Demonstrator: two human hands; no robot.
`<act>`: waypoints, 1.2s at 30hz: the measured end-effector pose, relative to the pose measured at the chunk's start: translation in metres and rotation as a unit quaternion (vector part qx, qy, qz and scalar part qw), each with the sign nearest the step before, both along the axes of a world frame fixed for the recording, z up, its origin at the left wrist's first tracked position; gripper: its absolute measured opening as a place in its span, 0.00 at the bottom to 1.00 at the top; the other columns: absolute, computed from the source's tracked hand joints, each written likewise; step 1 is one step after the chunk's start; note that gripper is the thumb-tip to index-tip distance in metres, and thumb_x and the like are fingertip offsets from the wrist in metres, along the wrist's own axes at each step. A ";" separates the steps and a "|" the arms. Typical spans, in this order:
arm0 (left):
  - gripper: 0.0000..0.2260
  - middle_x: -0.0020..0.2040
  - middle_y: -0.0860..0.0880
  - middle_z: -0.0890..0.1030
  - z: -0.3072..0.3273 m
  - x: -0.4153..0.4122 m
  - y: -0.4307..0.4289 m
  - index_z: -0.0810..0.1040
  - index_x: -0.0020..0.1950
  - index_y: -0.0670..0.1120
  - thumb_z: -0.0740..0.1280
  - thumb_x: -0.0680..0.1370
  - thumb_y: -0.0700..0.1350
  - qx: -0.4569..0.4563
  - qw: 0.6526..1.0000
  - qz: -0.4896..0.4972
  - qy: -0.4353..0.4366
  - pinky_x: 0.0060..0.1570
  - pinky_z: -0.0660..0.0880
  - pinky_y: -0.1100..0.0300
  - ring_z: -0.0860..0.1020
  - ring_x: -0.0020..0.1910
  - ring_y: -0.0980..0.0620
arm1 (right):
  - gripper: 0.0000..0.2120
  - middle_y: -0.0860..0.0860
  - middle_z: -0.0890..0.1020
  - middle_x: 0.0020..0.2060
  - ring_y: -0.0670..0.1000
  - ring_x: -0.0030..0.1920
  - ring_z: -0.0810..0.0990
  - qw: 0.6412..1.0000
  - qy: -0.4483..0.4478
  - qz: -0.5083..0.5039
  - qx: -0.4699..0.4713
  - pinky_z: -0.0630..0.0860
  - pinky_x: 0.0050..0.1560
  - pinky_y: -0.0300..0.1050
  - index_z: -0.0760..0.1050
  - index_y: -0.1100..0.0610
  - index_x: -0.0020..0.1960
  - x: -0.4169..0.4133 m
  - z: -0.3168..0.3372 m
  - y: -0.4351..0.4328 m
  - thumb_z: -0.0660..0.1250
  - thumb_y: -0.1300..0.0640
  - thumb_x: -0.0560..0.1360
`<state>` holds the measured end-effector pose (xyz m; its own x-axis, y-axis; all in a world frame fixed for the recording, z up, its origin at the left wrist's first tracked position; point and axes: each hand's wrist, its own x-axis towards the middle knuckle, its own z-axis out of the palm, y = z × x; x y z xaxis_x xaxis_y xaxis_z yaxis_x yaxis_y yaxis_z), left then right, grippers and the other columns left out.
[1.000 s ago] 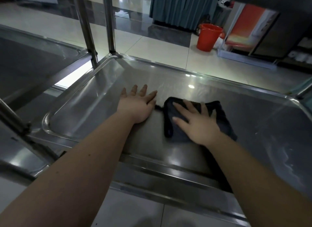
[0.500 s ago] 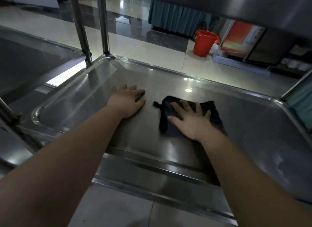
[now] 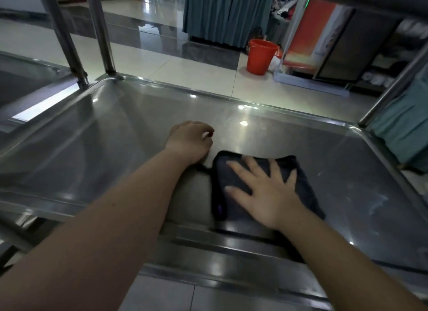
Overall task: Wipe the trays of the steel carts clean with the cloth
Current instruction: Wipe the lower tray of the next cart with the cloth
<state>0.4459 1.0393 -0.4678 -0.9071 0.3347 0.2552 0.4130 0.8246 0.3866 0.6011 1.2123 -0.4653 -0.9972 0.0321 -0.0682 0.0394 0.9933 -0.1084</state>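
Observation:
A dark folded cloth (image 3: 298, 185) lies flat on the steel cart tray (image 3: 92, 130), near the tray's front edge. My right hand (image 3: 264, 190) presses on the cloth with fingers spread and straight. My left hand (image 3: 190, 141) rests on the bare tray just left of the cloth, its fingers curled under and holding nothing. A small loop of the cloth sticks out beside my left wrist.
A second steel cart tray (image 3: 27, 79) stands to the left, with upright steel posts (image 3: 99, 30) between the carts. An upper shelf hangs overhead. On the tiled floor beyond sits an orange bucket (image 3: 260, 57). Another post (image 3: 393, 86) rises at the right rear corner.
My left hand has gone from flat with spread fingers to curled. The cloth under my right hand has slid nearer the tray's front edge.

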 end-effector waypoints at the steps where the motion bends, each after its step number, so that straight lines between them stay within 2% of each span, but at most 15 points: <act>1: 0.13 0.65 0.52 0.77 -0.001 0.001 -0.001 0.79 0.61 0.55 0.62 0.78 0.49 0.008 1.000 -0.001 0.005 0.66 0.65 0.56 0.72 0.65 0.48 | 0.34 0.35 0.45 0.78 0.60 0.78 0.40 1.000 -0.004 -0.022 0.006 0.35 0.67 0.75 0.35 0.24 0.69 -0.020 0.000 0.014 0.35 0.21 0.64; 6: 0.13 0.65 0.51 0.76 -0.004 0.007 0.006 0.77 0.62 0.53 0.60 0.78 0.47 -0.028 0.999 0.005 0.032 0.64 0.64 0.54 0.70 0.65 0.46 | 0.32 0.40 0.46 0.79 0.64 0.77 0.40 0.995 -0.025 -0.097 -0.026 0.35 0.65 0.78 0.45 0.29 0.74 -0.126 0.006 0.054 0.45 0.25 0.73; 11: 0.12 0.62 0.53 0.76 0.001 0.006 0.008 0.77 0.59 0.56 0.59 0.78 0.50 -0.066 0.997 0.028 0.041 0.57 0.62 0.51 0.70 0.63 0.47 | 0.33 0.44 0.49 0.79 0.65 0.77 0.41 0.992 -0.024 -0.123 -0.017 0.37 0.65 0.80 0.47 0.33 0.76 -0.162 0.007 0.049 0.45 0.26 0.73; 16: 0.11 0.60 0.52 0.77 0.001 0.002 0.007 0.77 0.57 0.57 0.60 0.77 0.53 -0.074 0.996 0.043 0.038 0.55 0.62 0.50 0.71 0.61 0.46 | 0.35 0.41 0.46 0.79 0.61 0.78 0.40 0.998 -0.022 -0.058 -0.019 0.35 0.67 0.77 0.44 0.30 0.74 -0.102 0.003 0.052 0.41 0.23 0.69; 21: 0.12 0.61 0.49 0.77 0.005 0.012 0.012 0.77 0.58 0.54 0.60 0.78 0.51 -0.090 0.994 0.046 0.037 0.56 0.63 0.48 0.71 0.61 0.43 | 0.33 0.38 0.44 0.78 0.57 0.78 0.38 0.999 -0.014 0.042 -0.003 0.35 0.69 0.72 0.36 0.25 0.71 0.017 0.003 0.048 0.35 0.23 0.67; 25: 0.13 0.63 0.47 0.76 0.012 0.019 0.028 0.77 0.62 0.52 0.59 0.80 0.50 -0.149 0.987 0.020 0.054 0.58 0.65 0.48 0.70 0.62 0.42 | 0.30 0.33 0.39 0.75 0.56 0.77 0.33 0.999 -0.041 0.033 0.005 0.30 0.69 0.69 0.31 0.22 0.67 0.078 0.008 0.054 0.35 0.22 0.67; 27: 0.14 0.65 0.48 0.74 0.020 0.022 0.048 0.75 0.64 0.54 0.59 0.80 0.51 -0.151 0.988 -0.010 0.022 0.58 0.65 0.47 0.69 0.65 0.43 | 0.28 0.31 0.36 0.72 0.56 0.76 0.31 0.998 -0.055 0.025 -0.001 0.29 0.69 0.68 0.30 0.21 0.65 0.084 0.010 0.053 0.35 0.23 0.67; 31: 0.15 0.68 0.50 0.72 0.023 0.033 0.097 0.73 0.66 0.57 0.59 0.79 0.53 -0.093 0.993 -0.058 -0.037 0.60 0.62 0.47 0.67 0.67 0.45 | 0.28 0.33 0.39 0.75 0.56 0.76 0.30 0.999 -0.041 0.017 -0.019 0.25 0.67 0.67 0.31 0.19 0.64 0.079 0.010 0.052 0.37 0.23 0.67; 36: 0.12 0.62 0.51 0.75 0.004 0.041 0.107 0.77 0.59 0.54 0.60 0.78 0.51 -0.064 0.997 -0.028 0.025 0.56 0.60 0.49 0.69 0.63 0.45 | 0.30 0.36 0.45 0.78 0.57 0.77 0.37 0.999 -0.007 -0.040 -0.015 0.30 0.69 0.70 0.35 0.21 0.68 0.037 0.002 0.093 0.37 0.22 0.67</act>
<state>0.4874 1.1465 -0.4640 -0.8733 0.4169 0.2521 0.4758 0.8412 0.2568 0.6385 1.3052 -0.4637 -0.9904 0.1091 -0.0844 0.1199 0.9834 -0.1363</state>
